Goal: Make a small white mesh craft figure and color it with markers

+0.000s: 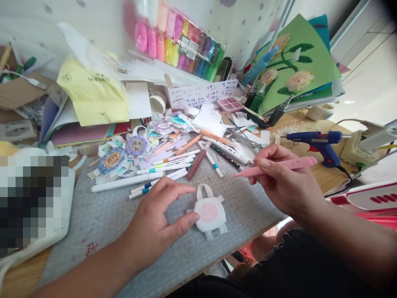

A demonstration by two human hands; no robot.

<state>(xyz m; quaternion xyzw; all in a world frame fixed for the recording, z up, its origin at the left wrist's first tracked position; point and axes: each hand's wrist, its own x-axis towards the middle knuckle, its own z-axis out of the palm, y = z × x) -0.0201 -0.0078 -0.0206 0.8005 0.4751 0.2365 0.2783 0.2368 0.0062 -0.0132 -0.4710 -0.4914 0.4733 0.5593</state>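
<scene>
A small white paper piece shaped like a bag (211,215), with a loop on top and a pink patch in its middle, lies on the grey cutting mat (102,231). Beside its left edge, my left hand (161,207) has thumb and index finger spread apart, the thumb tip at the paper's edge. To the right, my right hand (282,182) grips a pink marker (285,167), its tip pointing left above the mat. Several white markers (167,165) and a brown marker (198,161) lie just beyond the paper piece.
Coloured paper pieces (113,160) and scraps pile up behind the markers. A blue hot glue gun (325,142) stands at the right near a power strip (366,142). Packs of coloured clay (180,41) lean at the back. A green flower picture (297,62) stands at the back right.
</scene>
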